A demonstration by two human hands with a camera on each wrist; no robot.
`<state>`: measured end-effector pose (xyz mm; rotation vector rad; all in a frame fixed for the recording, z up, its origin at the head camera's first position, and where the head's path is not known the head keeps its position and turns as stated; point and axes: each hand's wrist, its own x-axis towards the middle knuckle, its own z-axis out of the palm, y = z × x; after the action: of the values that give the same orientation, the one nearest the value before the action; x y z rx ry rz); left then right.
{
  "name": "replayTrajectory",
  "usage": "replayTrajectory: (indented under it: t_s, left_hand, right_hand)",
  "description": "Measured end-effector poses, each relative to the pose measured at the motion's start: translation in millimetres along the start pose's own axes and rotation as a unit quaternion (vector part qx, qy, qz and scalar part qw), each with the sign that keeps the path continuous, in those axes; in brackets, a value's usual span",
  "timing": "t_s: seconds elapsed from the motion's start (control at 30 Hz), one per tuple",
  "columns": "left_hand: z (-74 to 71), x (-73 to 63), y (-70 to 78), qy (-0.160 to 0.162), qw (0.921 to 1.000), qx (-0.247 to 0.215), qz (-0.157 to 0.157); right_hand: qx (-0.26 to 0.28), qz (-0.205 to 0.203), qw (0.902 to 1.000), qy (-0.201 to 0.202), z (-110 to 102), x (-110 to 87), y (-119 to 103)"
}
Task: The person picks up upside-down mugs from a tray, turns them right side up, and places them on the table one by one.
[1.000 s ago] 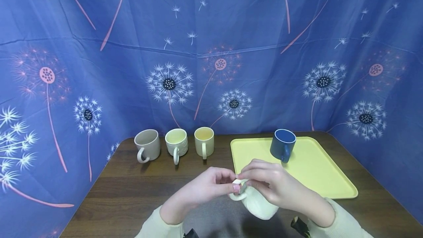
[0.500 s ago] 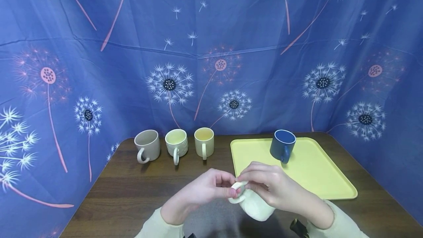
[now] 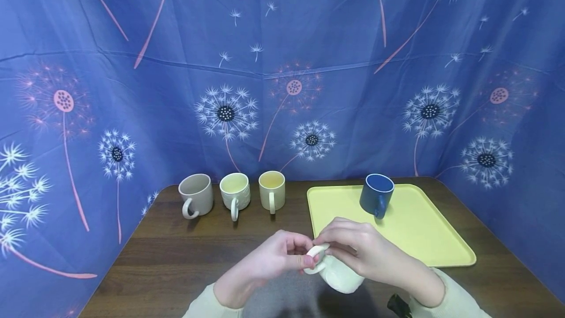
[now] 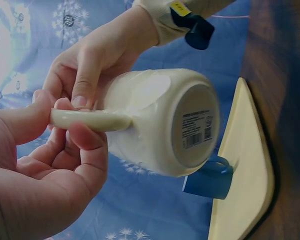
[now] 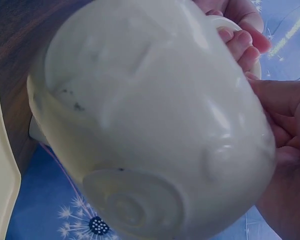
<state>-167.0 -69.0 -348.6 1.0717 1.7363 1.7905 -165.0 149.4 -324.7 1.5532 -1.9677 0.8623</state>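
Observation:
A pale cream mug (image 3: 341,275) with raised relief hangs tilted above the near part of the table, between both hands. My left hand (image 3: 282,258) pinches its handle (image 4: 92,120) between thumb and fingers. My right hand (image 3: 359,247) grips the mug at its rim end, close to the handle; its fingertips are partly hidden behind the mug in the left wrist view. The base, with a printed barcode label (image 4: 197,129), faces the left wrist camera. Spiral relief (image 5: 130,207) and small dark specks show on the mug's side in the right wrist view.
A grey mug (image 3: 197,195), a white embossed mug (image 3: 235,191) and a cream mug (image 3: 272,191) stand in a row at the back left. On the right, a yellow tray (image 3: 423,229) bears a blue mug (image 3: 376,195). Patterned blue cloth (image 3: 282,63) hangs behind the table.
Both hands have shifted slightly left and the mug has dropped a little. Its handle has turned so the loop shows more openly. The other mugs and the tray stay put.

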Motion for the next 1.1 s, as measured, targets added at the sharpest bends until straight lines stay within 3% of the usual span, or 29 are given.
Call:
replayTrajectory:
  t_s: [0.27,0.43,0.63,0.83,1.0,1.1]
  left_hand:
    - [1.2,-5.0,-7.5,0.033,0.9994,-0.006,0.003]
    - [0.9,-9.2,-7.1,0.058,0.9983,-0.002,0.006]
    - [-1.1,-13.8,-10.0,0.084,0.9964,0.002,-0.008]
    - [-3.9,-18.3,-14.8,0.100,0.9950,0.003,-0.002]
    - [-6.2,-22.0,-16.4,0.118,0.9930,0.000,0.003]
    - [-7.3,-23.6,-16.5,0.134,0.9910,-0.004,0.002]
  right_hand:
    - [-0.028,0.000,0.9996,0.007,-0.7,1.1,1.8]
    - [-0.063,0.051,0.9952,0.055,-5.3,-1.1,2.9]
    - [-0.095,0.173,0.9749,0.104,-12.3,-9.1,11.0]
    - [-0.113,0.221,0.9594,0.134,-18.2,-17.9,20.2]
    - [-0.092,0.270,0.9448,0.161,-22.4,-26.5,30.0]
    - [-0.062,0.316,0.9305,0.175,-25.8,-32.5,37.8]
